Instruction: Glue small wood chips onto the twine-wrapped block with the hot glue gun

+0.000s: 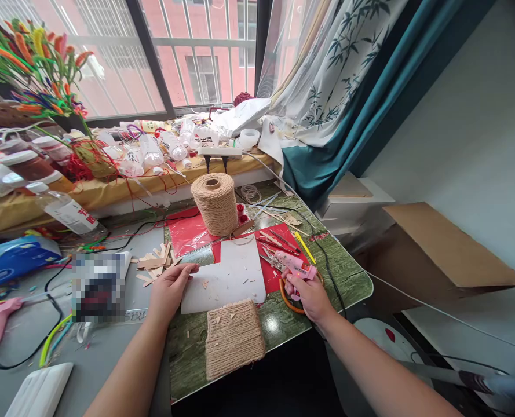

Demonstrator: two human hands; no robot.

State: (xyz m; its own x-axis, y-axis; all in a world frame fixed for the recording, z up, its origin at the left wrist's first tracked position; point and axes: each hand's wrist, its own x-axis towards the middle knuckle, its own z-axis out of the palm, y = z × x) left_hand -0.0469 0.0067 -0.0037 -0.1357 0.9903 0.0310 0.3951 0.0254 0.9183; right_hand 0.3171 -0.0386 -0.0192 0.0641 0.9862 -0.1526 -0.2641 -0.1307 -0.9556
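Both forearms are bare to the frame's lower edge, no sleeves showing. The left hand (170, 288) and right hand (310, 295) wear no gloves, rings or watch.

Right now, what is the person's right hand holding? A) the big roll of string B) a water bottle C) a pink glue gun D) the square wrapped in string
C: the right hand grips a pink glue gun, while the left hand rests on the white sheet.
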